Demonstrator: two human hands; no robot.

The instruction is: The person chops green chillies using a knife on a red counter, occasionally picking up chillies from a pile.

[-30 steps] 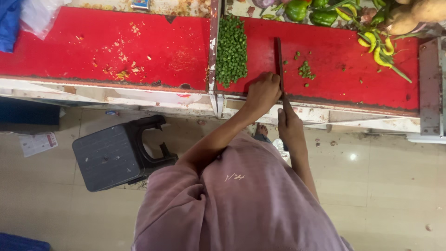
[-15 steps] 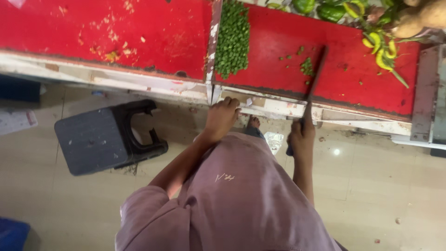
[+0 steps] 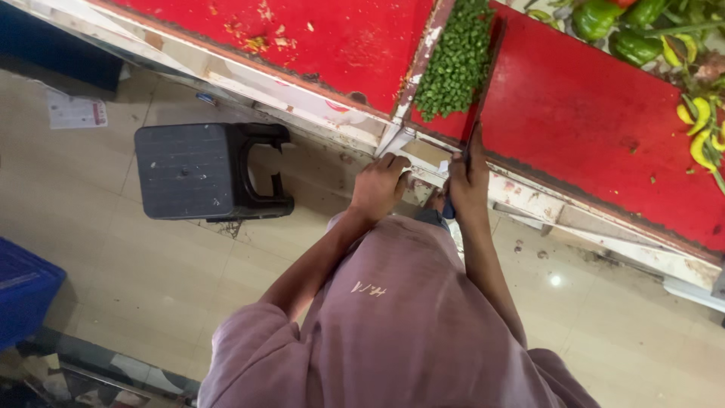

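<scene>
My right hand (image 3: 468,181) grips a long knife (image 3: 483,91) by its blue handle at the front edge of the right red cutting board (image 3: 589,113). The blade lies flat along the board's left side, right against a pile of chopped green pieces (image 3: 457,60). My left hand (image 3: 381,185) holds nothing. Its curled fingers rest on the white table edge (image 3: 423,155), just below the gap between the two boards.
A second red board (image 3: 302,38) lies to the left. Whole green peppers (image 3: 612,30) and yellow-green chillies (image 3: 698,128) sit at the back right. On the tiled floor stand a black plastic stool (image 3: 204,170) and a blue crate (image 3: 23,291).
The knife swung left across the board and now lies against the green pile; the loose green bits are gone from the board's middle. My left hand dropped from the board to the table edge.
</scene>
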